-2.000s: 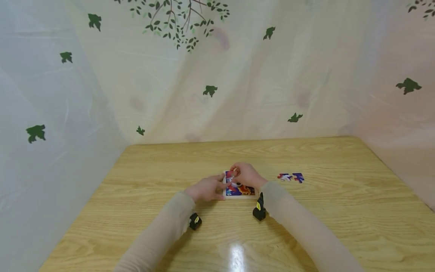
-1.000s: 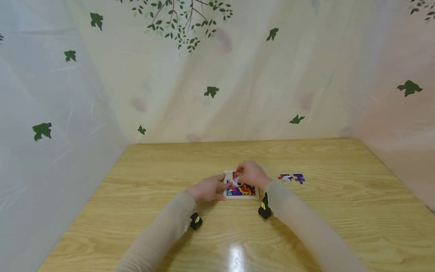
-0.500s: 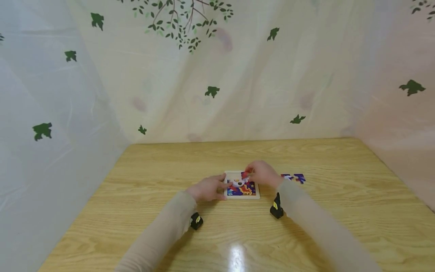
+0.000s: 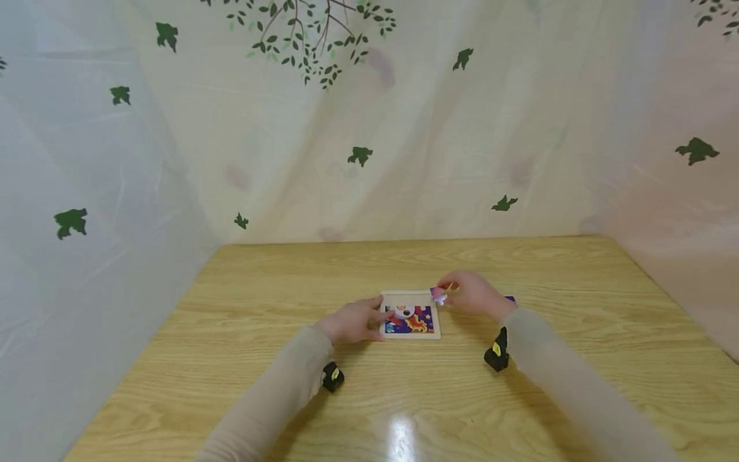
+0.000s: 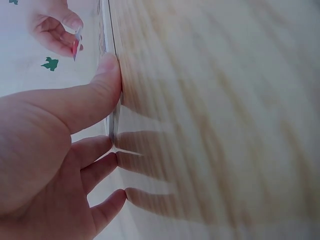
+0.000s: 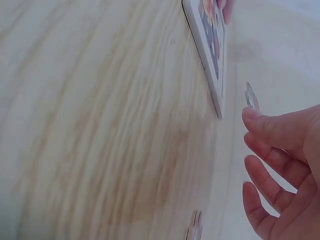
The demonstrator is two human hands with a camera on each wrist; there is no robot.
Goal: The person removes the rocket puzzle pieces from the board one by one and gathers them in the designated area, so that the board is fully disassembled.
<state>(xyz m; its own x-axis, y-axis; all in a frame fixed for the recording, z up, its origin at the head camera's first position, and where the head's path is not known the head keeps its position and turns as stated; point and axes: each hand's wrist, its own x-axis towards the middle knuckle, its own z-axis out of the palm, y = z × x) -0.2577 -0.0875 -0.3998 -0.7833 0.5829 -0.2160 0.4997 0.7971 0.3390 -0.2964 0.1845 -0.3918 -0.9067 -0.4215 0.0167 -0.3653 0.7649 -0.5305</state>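
A jigsaw puzzle in a shallow pale tray (image 4: 411,337) lies mid-table, its lower part filled with a purple, orange and white picture and its upper strip bare. My left hand (image 4: 352,321) rests at the tray's left side, one finger reaching over the picture. In the left wrist view its thumb and fingertips (image 5: 107,67) touch the tray's edge. Just past the tray's upper right corner, my right hand (image 4: 473,295) pinches a red, white and purple puzzle piece (image 4: 437,295) between thumb and index finger, raised above the table in the right wrist view.
Loose puzzle pieces lie right of the tray; the right hand mostly hides them in the head view, leaving a purple piece (image 4: 510,299) peeking out. The wooden table (image 4: 277,282) meets a pale curtain (image 4: 288,192) printed with leaves at its back and sides.
My right hand has lifted the puzzle piece out of the tray's upper row and carried it rightward past the corner, uncovering the bare strip. The left hand has stayed in place.
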